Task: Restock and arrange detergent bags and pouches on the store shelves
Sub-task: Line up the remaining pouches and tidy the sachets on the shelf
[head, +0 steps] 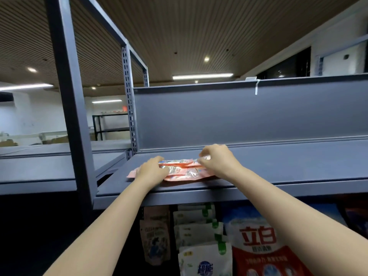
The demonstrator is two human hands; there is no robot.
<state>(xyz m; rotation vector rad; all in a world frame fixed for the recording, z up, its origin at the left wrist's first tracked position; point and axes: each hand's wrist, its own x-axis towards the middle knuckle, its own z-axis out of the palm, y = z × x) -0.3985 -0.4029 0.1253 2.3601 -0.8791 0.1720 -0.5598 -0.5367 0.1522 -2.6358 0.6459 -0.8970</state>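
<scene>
Two flat pink detergent pouches (pixel 182 169) lie stacked on the grey top shelf (pixel 278 168), near its front left corner. My left hand (pixel 152 169) rests on the left end of the stack, fingers curled over the pouch edge. My right hand (pixel 216 159) pinches the right end of the upper pouch between thumb and fingers. Both arms reach up from below the shelf edge.
A grey back panel (pixel 239 116) closes the shelf behind. A steel upright (pixel 68 96) stands at the left. Below the shelf hang or stand several detergent bags: a red and white one (pixel 262 248), white and green pouches (pixel 201 236) and a pale one (pixel 155 240).
</scene>
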